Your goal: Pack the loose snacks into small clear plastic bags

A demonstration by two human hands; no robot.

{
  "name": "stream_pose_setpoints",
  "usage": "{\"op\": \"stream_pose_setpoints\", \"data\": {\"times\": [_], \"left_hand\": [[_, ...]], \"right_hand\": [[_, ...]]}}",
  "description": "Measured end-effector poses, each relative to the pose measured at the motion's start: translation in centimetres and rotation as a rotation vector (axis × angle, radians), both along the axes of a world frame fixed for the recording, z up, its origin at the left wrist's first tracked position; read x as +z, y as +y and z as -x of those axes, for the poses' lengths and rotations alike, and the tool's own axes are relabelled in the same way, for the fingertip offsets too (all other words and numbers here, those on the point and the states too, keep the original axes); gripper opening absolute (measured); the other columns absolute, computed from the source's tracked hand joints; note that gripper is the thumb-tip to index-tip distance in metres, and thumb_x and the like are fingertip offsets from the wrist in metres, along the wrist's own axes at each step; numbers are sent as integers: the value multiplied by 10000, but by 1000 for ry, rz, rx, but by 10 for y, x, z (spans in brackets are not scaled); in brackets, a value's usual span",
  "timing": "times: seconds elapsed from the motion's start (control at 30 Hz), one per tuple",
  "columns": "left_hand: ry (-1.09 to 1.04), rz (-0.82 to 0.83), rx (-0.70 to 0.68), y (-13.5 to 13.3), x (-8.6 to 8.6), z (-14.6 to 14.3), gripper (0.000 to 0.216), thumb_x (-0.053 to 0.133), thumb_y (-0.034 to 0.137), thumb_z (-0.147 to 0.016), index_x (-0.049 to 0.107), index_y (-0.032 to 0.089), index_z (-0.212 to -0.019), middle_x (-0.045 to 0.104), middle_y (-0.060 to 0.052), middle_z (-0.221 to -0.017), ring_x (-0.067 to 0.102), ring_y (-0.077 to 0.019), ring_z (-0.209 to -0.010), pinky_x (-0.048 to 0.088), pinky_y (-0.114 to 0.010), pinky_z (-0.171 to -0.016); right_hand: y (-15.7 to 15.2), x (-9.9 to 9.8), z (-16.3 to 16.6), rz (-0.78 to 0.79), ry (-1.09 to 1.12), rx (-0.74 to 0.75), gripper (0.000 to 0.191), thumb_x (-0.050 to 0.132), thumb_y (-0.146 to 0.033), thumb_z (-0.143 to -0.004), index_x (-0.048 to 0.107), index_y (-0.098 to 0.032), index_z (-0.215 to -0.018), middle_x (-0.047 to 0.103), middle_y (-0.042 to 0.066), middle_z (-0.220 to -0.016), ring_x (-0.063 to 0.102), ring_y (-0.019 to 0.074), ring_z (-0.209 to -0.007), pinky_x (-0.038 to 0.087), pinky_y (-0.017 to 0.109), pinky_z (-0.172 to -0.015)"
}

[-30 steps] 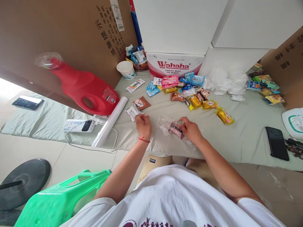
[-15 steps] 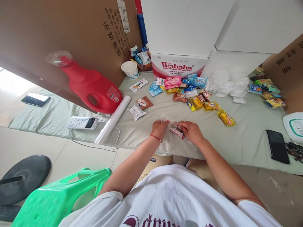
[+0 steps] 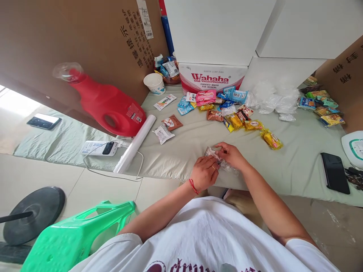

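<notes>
A small bundle of snack packets in crinkled clear plastic wrap [image 3: 212,152] lies on the cloth-covered surface close to my body. My left hand [image 3: 203,173] is over its near side with the fingers curled onto it; the palm is turned down. At the bundle's right, my right hand [image 3: 230,155] pinches the wrap between thumb and fingers. What the film encloses is largely hidden by both hands. Beyond them lie a brown packet [image 3: 172,122] and a white packet [image 3: 163,134], touching each other. To the right of these is a loose heap of snacks with a yellow packet [image 3: 271,139] at its end.
A roll of clear film [image 3: 135,143] lies left, beside a red jug [image 3: 110,104] and a power bank [image 3: 100,148]. Crumpled clear bundles [image 3: 273,98] sit before the white boxes. A paper cup [image 3: 154,84] stands at the back; a black phone [image 3: 335,173] lies right.
My left hand has moved right and nearer to me, from pulling at the film's left side to covering the bundle. The wrap is now gathered more tightly; my right hand has shifted slightly.
</notes>
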State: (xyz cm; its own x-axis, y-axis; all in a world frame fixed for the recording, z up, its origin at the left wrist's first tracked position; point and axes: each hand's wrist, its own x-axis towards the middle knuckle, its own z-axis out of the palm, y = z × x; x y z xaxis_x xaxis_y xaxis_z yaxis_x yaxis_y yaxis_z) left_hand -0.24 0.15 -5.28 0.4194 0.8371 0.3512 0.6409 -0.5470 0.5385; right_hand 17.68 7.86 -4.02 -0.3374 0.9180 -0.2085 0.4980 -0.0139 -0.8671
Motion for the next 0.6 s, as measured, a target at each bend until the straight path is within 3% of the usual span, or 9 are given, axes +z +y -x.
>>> {"op": "stream_pose_setpoints", "data": {"times": [0.13, 0.23, 0.3, 0.37, 0.43, 0.5, 0.57, 0.6], "left_hand": [[31, 25, 39, 6, -2, 1, 235, 495, 220, -987, 722, 227, -1050, 744, -90, -1198, 650, -251, -1199, 444, -436, -1001], [59, 71, 49, 15, 3, -2, 283, 485, 246, -990, 708, 228, -1165, 725, -101, -1184, 641, -259, -1143, 433, -447, -970], [78, 89, 27, 19, 7, -3, 318, 493, 260, -980, 704, 234, -1216, 722, -105, -1166, 626, -265, -1120, 425, -451, -962], [66, 105, 2, 20, 10, -3, 326, 509, 270, -963, 719, 246, -1212, 723, -101, -1150, 616, -267, -1112, 420, -453, -959], [22, 128, 14, 21, 11, -2, 314, 506, 273, -963, 741, 255, -1171, 728, -92, -1150, 620, -260, -1105, 419, -450, -953], [-27, 160, 77, 23, 11, -3, 304, 487, 253, -975, 762, 263, -1107, 737, -77, -1140, 630, -247, -1093, 419, -445, -950], [-57, 199, 150, 25, 9, -6, 327, 468, 192, -975, 763, 269, -1093, 747, -64, -1094, 635, -236, -1079, 418, -441, -955], [-64, 218, 185, 26, 8, -8, 338, 475, 160, -961, 756, 270, -1115, 748, -61, -1072, 631, -239, -1080, 418, -443, -961]], "right_hand": [[8, 4, -24, 119, 169, -46, 353, 629, -413, -816, 675, -183, -1080, 644, -25, -697, 582, 149, -608, 487, 281, -636], [10, 7, -39, 13, 81, -190, 353, 597, -481, -862, 683, -185, -1035, 682, 20, -780, 573, 159, -617, 482, 298, -617], [7, 9, -45, -158, -24, -229, 409, 556, -525, -921, 690, -192, -1118, 729, 82, -963, 642, 212, -827, 519, 343, -750], [1, 7, -50, -298, -149, -173, 501, 595, -550, -922, 649, -212, -1288, 717, 119, -1153, 618, 273, -1098, 502, 404, -923], [-5, 2, -52, -310, -287, -73, 612, 700, -520, -865, 599, -213, -1385, 707, 130, -1169, 563, 312, -1214, 469, 435, -999], [-11, -5, -54, -225, -419, -4, 486, 729, -438, -850, 669, -199, -1269, 713, 115, -1017, 578, 317, -1151, 475, 417, -960], [-16, -12, -55, -155, -505, 36, 210, 672, -371, -891, 731, -201, -999, 678, 84, -846, 596, 292, -1021, 477, 380, -887], [-20, -15, -55, -156, -525, 42, 163, 648, -351, -904, 721, -206, -886, 657, 73, -802, 593, 279, -972, 473, 368, -865]]}}
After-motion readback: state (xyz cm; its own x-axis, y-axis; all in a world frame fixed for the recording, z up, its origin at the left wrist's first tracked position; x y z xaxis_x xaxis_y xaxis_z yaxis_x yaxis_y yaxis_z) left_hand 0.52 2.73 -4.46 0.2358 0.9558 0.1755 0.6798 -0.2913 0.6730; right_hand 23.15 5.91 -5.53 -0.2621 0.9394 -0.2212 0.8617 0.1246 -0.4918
